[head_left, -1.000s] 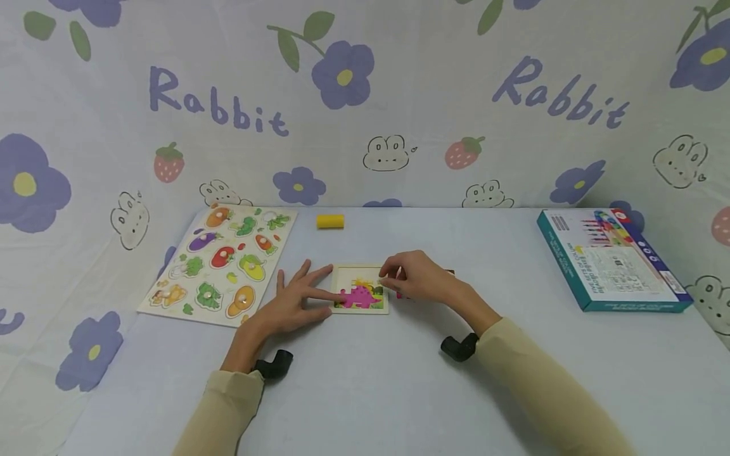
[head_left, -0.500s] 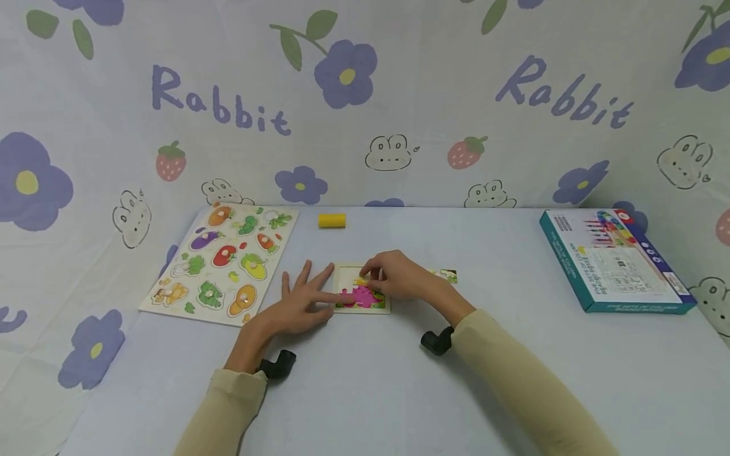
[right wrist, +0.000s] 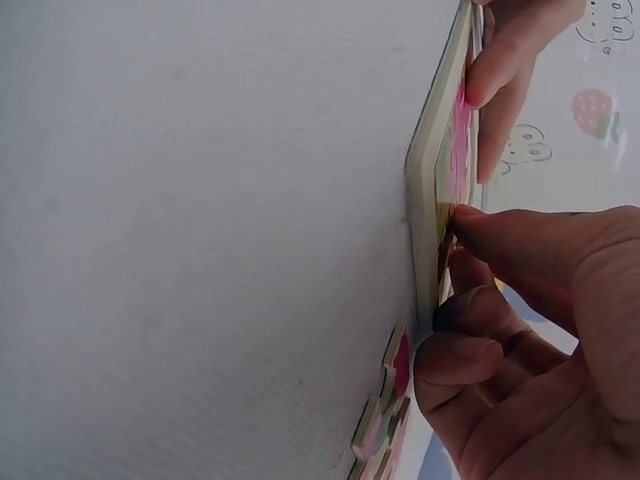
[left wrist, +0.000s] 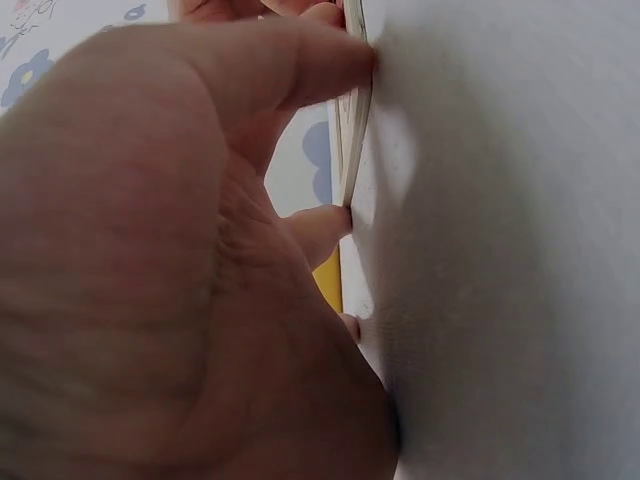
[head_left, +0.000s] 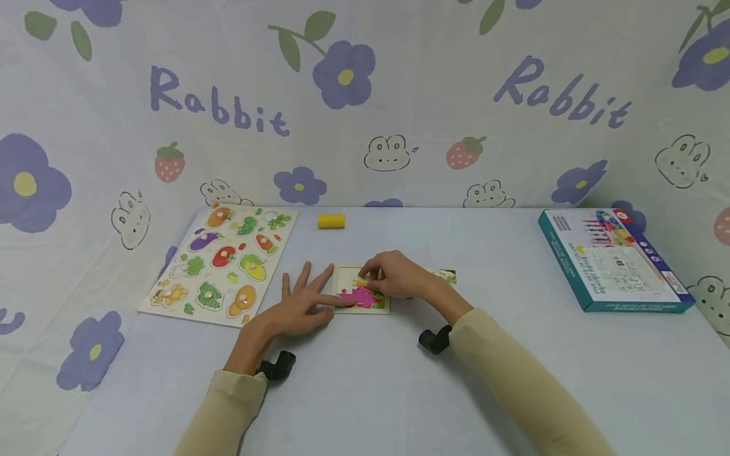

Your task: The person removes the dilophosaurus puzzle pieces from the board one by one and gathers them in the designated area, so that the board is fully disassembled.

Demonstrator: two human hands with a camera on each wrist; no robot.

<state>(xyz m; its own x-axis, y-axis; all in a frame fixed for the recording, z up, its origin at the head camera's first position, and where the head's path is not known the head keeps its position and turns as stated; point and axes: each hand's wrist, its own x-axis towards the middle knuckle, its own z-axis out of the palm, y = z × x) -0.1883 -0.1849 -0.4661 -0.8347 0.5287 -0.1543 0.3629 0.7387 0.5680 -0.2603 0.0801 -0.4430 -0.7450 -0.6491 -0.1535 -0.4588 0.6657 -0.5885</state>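
A small wooden jigsaw tray (head_left: 345, 267) lies in the middle of the table, with a pink dinosaur picture (head_left: 364, 296) partly filling it. My left hand (head_left: 296, 309) is spread at its left side, the index finger laid across the picture. In the left wrist view, the thumb (left wrist: 330, 65) meets the tray's edge. Over the tray's upper right part, my right hand (head_left: 399, 275) pinches a puzzle piece (right wrist: 446, 240) between thumb and fingers, mostly hidden by the fingertips. Several loose puzzle pieces (right wrist: 385, 415) lie just right of the tray, partly behind the right hand.
A vegetable peg board (head_left: 230, 256) lies at the left. Behind the tray is a yellow cylinder (head_left: 331, 221). A flat teal-edged box (head_left: 613, 263) sits at the right. A patterned cloth (head_left: 422, 82) hangs along the table's back edge.
My right hand has moved left from the tray's right edge to over the picture, uncovering a loose piece at the right. Since half a second ago it is nearly still. The left hand stays in place.
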